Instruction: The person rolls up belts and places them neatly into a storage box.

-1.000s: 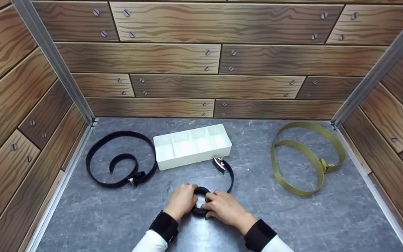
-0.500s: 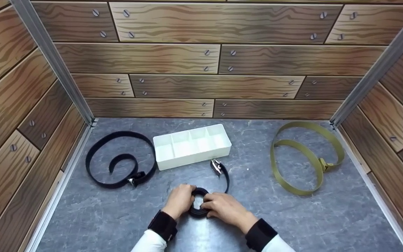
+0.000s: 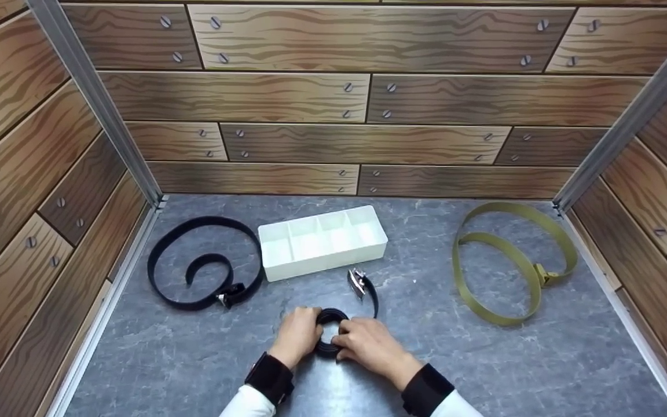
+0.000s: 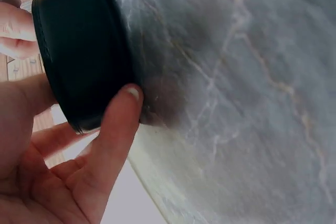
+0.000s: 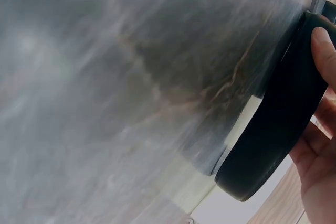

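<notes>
A black belt (image 3: pixel 329 350) is wound into a ring of several layers at the front middle. Its loose end runs out past the right hand to a shiny silver buckle (image 3: pixel 357 282). My left hand (image 3: pixel 297 336) grips the coil's left side; the left wrist view shows thumb and fingers around the belt roll (image 4: pixel 84 51). On the coil's other side, my right hand (image 3: pixel 371 346) holds it, fingertips reaching into the ring. In the right wrist view the thumb presses the outside of the coiled belt (image 5: pixel 278 114), with other fingers partly hidden behind it.
Behind the hands stands a white box (image 3: pixel 323 243) with several compartments. A second black belt (image 3: pixel 162 286) lies loosely looped at left, close to the box. An olive webbing belt (image 3: pixel 487 315) with a yellowish buckle lies at right. Wood-patterned walls (image 3: pixel 287 95) enclose the grey marbled surface (image 3: pixel 194 359).
The silver buckle has drawn a little nearer to the coil and shifted left, with its strap end following. Both hands keep their hold on the coil.
</notes>
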`<state>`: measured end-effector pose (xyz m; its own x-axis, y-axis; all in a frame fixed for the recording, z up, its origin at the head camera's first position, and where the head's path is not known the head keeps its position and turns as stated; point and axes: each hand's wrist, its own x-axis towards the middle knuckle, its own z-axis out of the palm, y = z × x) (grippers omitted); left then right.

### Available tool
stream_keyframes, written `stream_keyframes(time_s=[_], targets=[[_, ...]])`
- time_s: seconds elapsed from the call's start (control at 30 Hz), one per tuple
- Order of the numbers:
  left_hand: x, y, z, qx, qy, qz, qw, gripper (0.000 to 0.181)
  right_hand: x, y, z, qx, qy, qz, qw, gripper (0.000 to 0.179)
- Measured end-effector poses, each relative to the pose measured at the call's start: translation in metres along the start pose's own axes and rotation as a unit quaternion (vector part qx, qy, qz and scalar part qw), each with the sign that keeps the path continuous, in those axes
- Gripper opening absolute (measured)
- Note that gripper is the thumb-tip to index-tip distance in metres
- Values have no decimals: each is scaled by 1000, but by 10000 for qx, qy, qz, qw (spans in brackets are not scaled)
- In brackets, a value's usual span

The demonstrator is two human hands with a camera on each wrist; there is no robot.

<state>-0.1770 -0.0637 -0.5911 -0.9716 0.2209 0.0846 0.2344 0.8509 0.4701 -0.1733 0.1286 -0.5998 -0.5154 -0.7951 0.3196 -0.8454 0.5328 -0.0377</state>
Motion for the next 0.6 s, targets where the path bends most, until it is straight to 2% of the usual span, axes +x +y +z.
stream_keyframes(time_s=[0.13,0.27,0.33,0.47,0.53,0.6], targets=[[3,-1,-2,323,-57,59,9994,10,3,0,-2,295,-305,-6,9991,23],[7,-1,-4,670,-149,178,9975,18,3,3,-6,619,-547,61,9966,29],[8,-2,-4,700,-181,280,9970,23,2,5,-6,665,-559,83,9962,29],[6,-2,-1,716,-114,414,9965,22,1,6,-4,593,-450,88,9972,26],[5,-2,1,693,-26,324,9971,20,0,5,-2,523,-379,115,9978,24],[3,-2,1,570,63,76,9983,17,0,5,-1,453,-300,177,9984,24]])
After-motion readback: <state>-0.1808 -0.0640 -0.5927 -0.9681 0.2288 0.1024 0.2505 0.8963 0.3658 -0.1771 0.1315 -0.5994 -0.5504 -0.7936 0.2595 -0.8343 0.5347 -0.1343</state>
